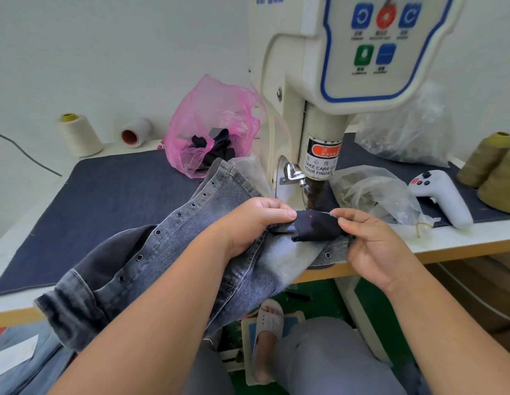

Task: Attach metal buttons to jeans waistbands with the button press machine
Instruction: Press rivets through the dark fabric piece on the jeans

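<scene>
I have the jeans (168,252) draped over the table edge (461,246), their end pulled up under the press (319,155). A dark patch (316,226) lies on that end, and the machine's red laser dot (311,216) sits on it, just in front of the punch. My left hand (256,220) pinches the patch and denim at its left side; my right hand (373,240) pinches the right side, holding it taut.

A row of metal eyelets (158,232) already runs along the denim, so I judge much of the fastening on this piece done, with this spot still to press; I see no button on it yet.

The garment's long axis runs from lower left, off the table toward my lap, up and right to the press, leading end pointing at the punch.

Beyond: a pink bag (208,121) of dark scraps, clear bags (376,192), thread cones (78,135), a white controller (441,195).
</scene>
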`<state>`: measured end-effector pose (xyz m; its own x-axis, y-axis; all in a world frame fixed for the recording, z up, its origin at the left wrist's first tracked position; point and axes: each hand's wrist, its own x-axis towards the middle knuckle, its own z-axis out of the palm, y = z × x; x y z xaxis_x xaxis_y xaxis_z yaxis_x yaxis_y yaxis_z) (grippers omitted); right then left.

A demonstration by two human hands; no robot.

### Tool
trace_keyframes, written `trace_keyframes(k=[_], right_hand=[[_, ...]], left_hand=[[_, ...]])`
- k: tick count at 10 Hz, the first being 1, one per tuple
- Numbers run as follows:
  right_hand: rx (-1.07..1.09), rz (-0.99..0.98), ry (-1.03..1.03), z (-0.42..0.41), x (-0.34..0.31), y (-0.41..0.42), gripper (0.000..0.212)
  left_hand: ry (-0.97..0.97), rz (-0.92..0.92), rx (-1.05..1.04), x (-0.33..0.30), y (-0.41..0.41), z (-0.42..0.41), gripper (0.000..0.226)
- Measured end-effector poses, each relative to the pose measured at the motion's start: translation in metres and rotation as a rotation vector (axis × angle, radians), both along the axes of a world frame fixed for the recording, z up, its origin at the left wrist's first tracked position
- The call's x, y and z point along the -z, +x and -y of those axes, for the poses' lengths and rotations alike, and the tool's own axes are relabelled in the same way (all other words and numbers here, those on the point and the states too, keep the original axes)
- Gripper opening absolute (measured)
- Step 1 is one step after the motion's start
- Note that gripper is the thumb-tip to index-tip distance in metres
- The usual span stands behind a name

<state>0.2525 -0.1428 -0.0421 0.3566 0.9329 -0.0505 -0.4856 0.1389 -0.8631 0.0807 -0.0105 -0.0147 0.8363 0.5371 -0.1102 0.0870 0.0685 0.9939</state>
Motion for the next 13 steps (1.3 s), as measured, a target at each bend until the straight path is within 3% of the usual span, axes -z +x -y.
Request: trace_keyframes(k=[13], right_hand=[[0.003,-0.006,-0.011,0.0005,-0.0041,-0.0028,0.024]], left_hand=[[0.008,0.009,0.025,0.0022,0.0013,-0.0021,0.017]])
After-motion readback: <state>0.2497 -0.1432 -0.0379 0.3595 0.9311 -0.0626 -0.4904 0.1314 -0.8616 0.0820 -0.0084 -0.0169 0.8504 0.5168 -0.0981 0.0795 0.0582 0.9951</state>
